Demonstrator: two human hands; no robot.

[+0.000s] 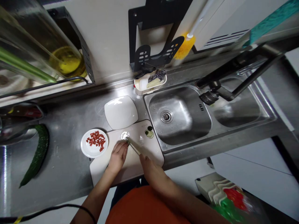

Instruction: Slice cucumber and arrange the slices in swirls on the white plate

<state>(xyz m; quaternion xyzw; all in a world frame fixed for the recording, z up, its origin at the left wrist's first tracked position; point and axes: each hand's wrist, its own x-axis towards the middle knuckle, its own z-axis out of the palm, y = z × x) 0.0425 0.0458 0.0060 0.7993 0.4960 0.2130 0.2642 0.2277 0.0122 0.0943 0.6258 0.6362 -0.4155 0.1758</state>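
Observation:
My right hand (150, 168) is closed around the handle of a knife (134, 147), its narrow blade slanting up and left across the cutting board (153, 152). Curled fingers of my left hand (119, 155) press down on the board beside the blade tip. A bit of green cucumber (127, 142) shows at those fingertips; the rest is hidden under the hand. Cut cucumber pieces (149, 133) lie near the board's right edge. Left of the board is a small white plate (84, 148) of diced red pieces (96, 140).
A square white plate (121, 112) stands behind the board. To the right are a steel sink (184, 124) and a dark faucet (217, 93). A whole cucumber (38, 155) lies far left. A sponge caddy (150, 88) sits by the wall.

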